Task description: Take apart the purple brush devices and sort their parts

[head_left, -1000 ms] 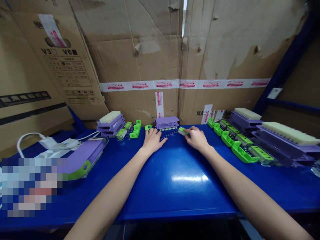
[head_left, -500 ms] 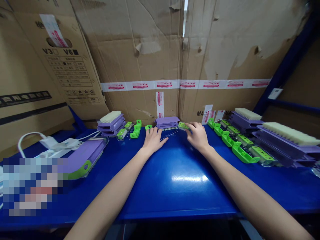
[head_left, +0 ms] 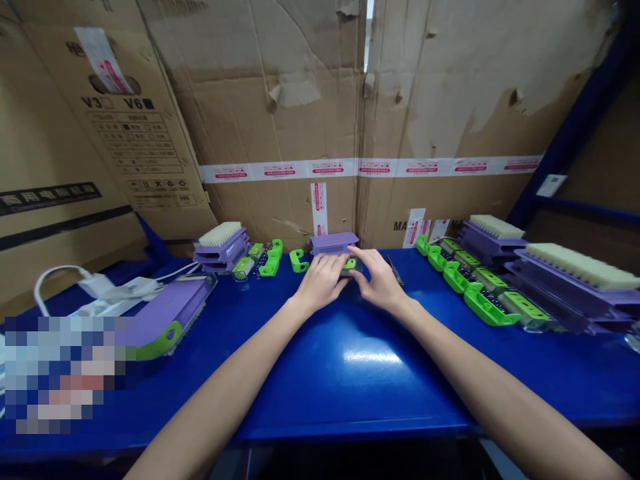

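My left hand (head_left: pixel 323 280) and my right hand (head_left: pixel 379 277) are close together at the middle of the blue table. Between them is a small clear block with a green top (head_left: pixel 349 264). The fingers and thumb of my right hand close around its right side. My left fingers are bent over its left side, partly hiding it. Just behind stands a purple slotted housing (head_left: pixel 334 242) against the cardboard. Left of my left hand lies a green bracket (head_left: pixel 299 261). A thin dark piece (head_left: pixel 395 272) lies beyond my right hand.
Purple housings with pale bristle blocks stand at left (head_left: pixel 220 235) and right (head_left: pixel 583 268). Beside them lie green brackets (head_left: pixel 480 303) and clear green-topped blocks (head_left: pixel 243 268). A purple brush body (head_left: pixel 167 310) and white power strip (head_left: pixel 117 297) are at left. Cardboard (head_left: pixel 280 127) walls the back.
My right hand has moved left with the green-topped block, and my left hand has shifted right to meet it. The green bracket, partly covered before, now shows fully.
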The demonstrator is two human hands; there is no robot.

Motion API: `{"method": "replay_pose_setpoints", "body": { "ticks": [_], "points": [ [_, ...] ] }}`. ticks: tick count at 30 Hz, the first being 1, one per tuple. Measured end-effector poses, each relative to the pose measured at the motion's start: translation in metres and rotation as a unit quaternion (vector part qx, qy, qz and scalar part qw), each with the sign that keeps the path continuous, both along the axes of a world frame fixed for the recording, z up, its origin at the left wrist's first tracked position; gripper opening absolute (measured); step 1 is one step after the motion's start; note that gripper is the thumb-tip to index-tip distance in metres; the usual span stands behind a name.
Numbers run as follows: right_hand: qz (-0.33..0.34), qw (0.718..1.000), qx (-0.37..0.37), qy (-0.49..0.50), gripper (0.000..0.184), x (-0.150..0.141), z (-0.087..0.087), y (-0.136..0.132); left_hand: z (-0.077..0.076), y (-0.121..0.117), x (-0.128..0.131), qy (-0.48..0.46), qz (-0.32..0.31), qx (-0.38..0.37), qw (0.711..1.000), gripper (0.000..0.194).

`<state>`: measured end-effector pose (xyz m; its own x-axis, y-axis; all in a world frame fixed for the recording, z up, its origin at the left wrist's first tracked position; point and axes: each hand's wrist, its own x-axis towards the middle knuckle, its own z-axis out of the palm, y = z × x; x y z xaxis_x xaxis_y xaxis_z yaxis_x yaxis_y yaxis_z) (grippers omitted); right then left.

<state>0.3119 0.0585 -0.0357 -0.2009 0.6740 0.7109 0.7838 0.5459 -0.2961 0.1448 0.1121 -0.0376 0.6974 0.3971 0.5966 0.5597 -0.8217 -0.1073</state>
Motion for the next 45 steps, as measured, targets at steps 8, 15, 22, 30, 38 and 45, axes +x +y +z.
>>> {"method": "replay_pose_setpoints", "body": {
  "ticks": [8,15,22,30,38,45],
  "points": [
    [0.001,0.999,-0.028,-0.023,0.058,0.002,-0.004,0.003,0.015,0.005,-0.012,0.059,0.018,-0.021,0.998,0.04],
    [-0.056,0.996,-0.063,-0.015,0.051,0.011,-0.008,0.009,0.026,-0.001,-0.023,0.047,0.061,-0.016,0.997,0.049],
    [-0.102,0.981,-0.155,-0.062,0.047,0.016,-0.012,0.013,0.019,-0.017,-0.069,0.13,0.179,-0.045,0.974,0.038],
    [-0.122,0.965,-0.215,-0.089,0.04,0.015,-0.008,0.01,0.001,-0.027,-0.118,0.183,0.254,0.01,0.95,0.038],
    [-0.112,0.966,-0.209,-0.099,0.039,0.015,-0.011,0.011,0.001,-0.053,-0.125,0.226,0.341,0.011,0.912,0.045],
    [-0.107,0.967,-0.21,-0.096,0.039,0.015,-0.011,0.011,0.008,-0.043,-0.141,0.204,0.424,-0.034,0.882,0.044]
  ]
}}
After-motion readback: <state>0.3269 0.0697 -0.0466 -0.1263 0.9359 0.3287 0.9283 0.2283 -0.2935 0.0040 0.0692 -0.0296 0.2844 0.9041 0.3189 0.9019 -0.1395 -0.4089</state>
